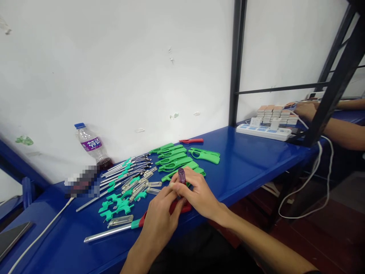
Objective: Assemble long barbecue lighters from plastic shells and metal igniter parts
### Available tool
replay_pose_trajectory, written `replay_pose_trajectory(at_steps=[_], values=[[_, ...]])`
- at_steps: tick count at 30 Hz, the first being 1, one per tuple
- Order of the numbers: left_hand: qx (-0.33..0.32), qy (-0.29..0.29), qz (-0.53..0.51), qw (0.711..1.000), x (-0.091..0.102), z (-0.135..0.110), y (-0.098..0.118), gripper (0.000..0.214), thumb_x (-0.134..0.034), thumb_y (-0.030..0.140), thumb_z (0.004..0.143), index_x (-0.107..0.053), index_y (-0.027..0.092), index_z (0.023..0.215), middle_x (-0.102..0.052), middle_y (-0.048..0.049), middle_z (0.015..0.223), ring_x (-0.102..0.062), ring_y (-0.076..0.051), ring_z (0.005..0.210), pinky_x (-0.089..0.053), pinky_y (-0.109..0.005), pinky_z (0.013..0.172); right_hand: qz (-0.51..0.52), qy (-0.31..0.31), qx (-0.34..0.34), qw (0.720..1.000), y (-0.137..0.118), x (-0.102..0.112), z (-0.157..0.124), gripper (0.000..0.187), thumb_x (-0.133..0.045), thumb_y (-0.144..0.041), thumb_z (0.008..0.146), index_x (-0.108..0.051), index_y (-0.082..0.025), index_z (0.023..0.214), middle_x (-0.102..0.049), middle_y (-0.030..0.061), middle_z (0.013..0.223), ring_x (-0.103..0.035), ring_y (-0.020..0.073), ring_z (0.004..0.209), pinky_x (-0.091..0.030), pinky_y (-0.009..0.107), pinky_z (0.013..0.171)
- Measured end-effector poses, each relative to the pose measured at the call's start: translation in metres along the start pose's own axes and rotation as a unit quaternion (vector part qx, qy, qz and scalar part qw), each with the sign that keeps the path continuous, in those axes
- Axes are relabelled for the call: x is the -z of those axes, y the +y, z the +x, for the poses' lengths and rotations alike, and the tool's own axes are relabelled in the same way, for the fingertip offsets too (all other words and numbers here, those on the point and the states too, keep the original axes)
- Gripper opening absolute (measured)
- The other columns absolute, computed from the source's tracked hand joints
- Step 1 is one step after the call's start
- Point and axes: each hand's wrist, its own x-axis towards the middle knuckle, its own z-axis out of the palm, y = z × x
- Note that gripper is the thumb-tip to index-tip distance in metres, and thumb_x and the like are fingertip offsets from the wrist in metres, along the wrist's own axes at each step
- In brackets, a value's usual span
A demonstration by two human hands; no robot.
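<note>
My right hand (198, 192) pinches a small dark purple piece (181, 176) upright between thumb and fingers. My left hand (159, 217) is closed beside it, its fingertips touching the same piece, and it lies over a red plastic part (182, 207) at the front edge of the blue table (248, 167). Just behind my hands lie several green plastic handle shells (172, 156). To their left are metal rods with green ends (125, 171), clear plastic pieces (142, 186) and small green clips (115, 207).
A drink bottle (92, 146) stands against the white wall at the left. A red tool (191, 140) lies behind the green shells. At the right, a white power strip (264, 132), stacked small boxes (275, 113) and another person's arms (336, 129). A phone (11, 238) and a white cable (42, 234) lie at the left.
</note>
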Motion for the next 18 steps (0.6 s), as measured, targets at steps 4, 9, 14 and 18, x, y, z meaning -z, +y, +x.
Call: replay_pose_trajectory(at_steps=[4,9,14,18], values=[[-0.01,-0.02,0.006,1.0,0.001,-0.001,0.003,0.022,-0.051,0.023,0.104,-0.069,0.028,0.116,-0.072,-0.0045,0.119,-0.068,-0.025,0.109,-0.053,-0.038,0.091,0.067,0.016,-0.029,0.997,0.0,0.001,-0.005,0.024,-0.055,-0.045,0.107,-0.065,-0.025,0.115,-0.071,0.0021,0.099,-0.066,0.0193,0.093,-0.05,0.034,0.087],[0.004,-0.04,0.01,0.999,0.003,-0.001,0.006,0.019,-0.048,0.023,0.106,-0.067,0.026,0.103,-0.069,-0.0027,0.104,-0.066,-0.022,0.097,-0.051,-0.036,0.085,0.122,0.076,0.027,0.989,0.001,-0.001,-0.013,0.029,-0.047,-0.035,0.112,-0.056,-0.035,0.139,-0.073,0.0016,0.114,-0.07,0.0173,0.106,-0.055,0.034,0.096],[-0.003,-0.035,0.01,0.999,0.002,-0.002,0.005,0.02,-0.047,0.021,0.106,-0.066,0.026,0.104,-0.069,-0.0031,0.107,-0.066,-0.022,0.098,-0.051,-0.036,0.087,0.052,0.08,0.042,0.995,0.002,-0.002,-0.013,0.032,-0.049,-0.026,0.11,-0.064,-0.037,0.136,-0.074,-0.0004,0.127,-0.071,0.0168,0.113,-0.053,0.033,0.103],[0.002,-0.039,0.013,0.999,0.003,-0.002,0.005,0.022,-0.044,0.021,0.106,-0.065,0.025,0.101,-0.069,-0.005,0.111,-0.067,-0.023,0.1,-0.053,-0.037,0.087,0.082,0.07,0.044,0.993,0.002,-0.002,-0.014,0.037,-0.05,-0.023,0.109,-0.061,-0.038,0.141,-0.073,0.0001,0.132,-0.071,0.0184,0.117,-0.055,0.035,0.103]])
